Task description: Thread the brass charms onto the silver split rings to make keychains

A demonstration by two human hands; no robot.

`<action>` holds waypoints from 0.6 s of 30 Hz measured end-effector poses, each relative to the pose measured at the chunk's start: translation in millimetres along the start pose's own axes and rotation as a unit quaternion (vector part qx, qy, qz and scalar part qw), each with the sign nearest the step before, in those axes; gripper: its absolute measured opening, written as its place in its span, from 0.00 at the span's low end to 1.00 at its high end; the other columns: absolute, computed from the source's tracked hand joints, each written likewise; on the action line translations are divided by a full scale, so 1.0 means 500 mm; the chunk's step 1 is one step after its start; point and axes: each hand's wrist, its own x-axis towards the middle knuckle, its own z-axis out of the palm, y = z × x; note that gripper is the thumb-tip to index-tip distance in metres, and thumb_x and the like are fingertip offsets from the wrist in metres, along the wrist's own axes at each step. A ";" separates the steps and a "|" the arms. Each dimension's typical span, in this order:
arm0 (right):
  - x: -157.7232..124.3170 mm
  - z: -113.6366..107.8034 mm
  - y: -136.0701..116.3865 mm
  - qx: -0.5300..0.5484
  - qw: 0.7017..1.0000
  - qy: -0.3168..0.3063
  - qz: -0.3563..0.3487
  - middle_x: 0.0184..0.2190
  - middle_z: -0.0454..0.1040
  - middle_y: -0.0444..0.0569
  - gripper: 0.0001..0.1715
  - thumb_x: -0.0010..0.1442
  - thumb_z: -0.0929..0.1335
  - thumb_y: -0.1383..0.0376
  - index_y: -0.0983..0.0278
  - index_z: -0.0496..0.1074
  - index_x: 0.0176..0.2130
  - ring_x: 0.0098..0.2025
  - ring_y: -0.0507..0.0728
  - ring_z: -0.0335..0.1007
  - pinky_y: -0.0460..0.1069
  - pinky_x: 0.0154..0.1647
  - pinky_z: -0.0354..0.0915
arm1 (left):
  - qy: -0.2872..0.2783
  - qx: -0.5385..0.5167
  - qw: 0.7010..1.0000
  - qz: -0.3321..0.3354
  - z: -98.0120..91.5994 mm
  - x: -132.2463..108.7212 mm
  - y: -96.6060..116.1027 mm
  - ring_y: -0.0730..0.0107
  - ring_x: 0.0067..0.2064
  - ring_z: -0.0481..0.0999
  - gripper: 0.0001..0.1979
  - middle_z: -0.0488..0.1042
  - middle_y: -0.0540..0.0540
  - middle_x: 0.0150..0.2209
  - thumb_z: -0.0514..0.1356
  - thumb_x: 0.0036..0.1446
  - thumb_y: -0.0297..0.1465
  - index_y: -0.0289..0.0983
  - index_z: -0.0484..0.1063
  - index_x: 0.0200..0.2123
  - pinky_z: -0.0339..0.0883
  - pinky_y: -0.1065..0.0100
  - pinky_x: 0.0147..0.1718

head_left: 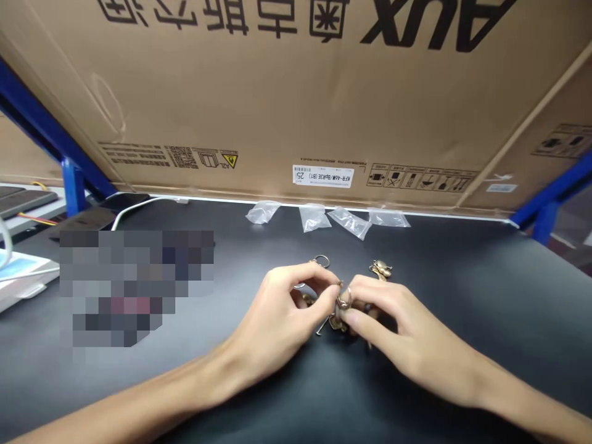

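Note:
My left hand (291, 305) and my right hand (393, 330) meet above the black table, fingertips almost touching. Both pinch at a small cluster of linked metal pieces. A metal ring (345, 302) shows between the fingertips, on the right hand's side. Below it hang bronze-coloured metal pieces (340, 324), partly hidden by the fingers. A thin metal pin (322, 325) with a flat end juts out beneath my left hand. Behind the left knuckles another ring (322, 261) is visible. Beyond my right hand lies a separate bronze-coloured metal piece (381, 269).
Several clear plastic bags (314, 217) lie along the back edge of the black table (259, 401). A large cardboard box (277, 98) stands behind it. At left are a white cable (134, 206), a blurred-out patch and a white box (23, 280). Blue posts (74, 185) flank the table.

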 end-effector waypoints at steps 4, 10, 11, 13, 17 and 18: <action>-0.004 -0.001 -0.005 0.058 0.998 -0.028 0.025 0.31 0.68 0.43 0.17 0.70 0.60 0.57 0.61 0.68 0.32 0.33 0.52 0.65 0.48 0.35 0.64 | 0.063 0.137 0.978 0.146 -0.007 0.003 -0.017 0.74 0.31 0.74 0.07 0.78 0.50 0.33 0.57 0.61 0.26 0.38 0.75 0.37 0.68 0.74 0.29; -0.002 0.004 -0.003 0.211 0.972 -0.075 0.072 0.29 0.69 0.43 0.14 0.68 0.63 0.57 0.63 0.70 0.35 0.32 0.52 0.66 0.46 0.31 0.64 | 0.054 0.094 0.969 0.222 -0.001 -0.003 -0.013 0.76 0.32 0.74 0.05 0.76 0.49 0.32 0.57 0.62 0.24 0.37 0.72 0.40 0.70 0.73 0.33; -0.001 0.006 -0.001 0.220 0.969 -0.078 0.078 0.29 0.69 0.43 0.14 0.67 0.63 0.58 0.63 0.71 0.35 0.32 0.52 0.65 0.46 0.30 0.64 | 0.046 0.070 0.972 0.218 -0.001 -0.004 -0.012 0.76 0.33 0.74 0.05 0.76 0.49 0.33 0.58 0.62 0.23 0.36 0.72 0.39 0.70 0.73 0.34; -0.001 0.004 -0.001 0.241 0.962 -0.094 0.089 0.29 0.69 0.44 0.14 0.66 0.64 0.58 0.64 0.71 0.34 0.31 0.51 0.65 0.45 0.30 0.64 | 0.029 0.069 0.966 0.246 -0.005 -0.002 -0.014 0.76 0.34 0.75 0.07 0.76 0.47 0.35 0.57 0.62 0.21 0.36 0.74 0.38 0.71 0.74 0.35; -0.008 -0.023 -0.012 0.281 0.945 -0.147 0.084 0.28 0.69 0.45 0.17 0.66 0.64 0.56 0.64 0.70 0.31 0.30 0.52 0.66 0.45 0.29 0.64 | 0.031 0.213 0.924 0.316 -0.043 0.015 -0.037 0.75 0.39 0.78 0.14 0.77 0.44 0.42 0.55 0.60 0.17 0.36 0.76 0.43 0.71 0.75 0.39; -0.010 -0.031 -0.014 0.251 0.955 -0.133 0.078 0.28 0.69 0.45 0.18 0.66 0.63 0.55 0.63 0.70 0.31 0.30 0.52 0.66 0.46 0.29 0.65 | 0.046 0.237 0.920 0.309 -0.057 0.021 -0.043 0.76 0.37 0.78 0.13 0.78 0.45 0.41 0.56 0.60 0.19 0.36 0.77 0.42 0.71 0.77 0.37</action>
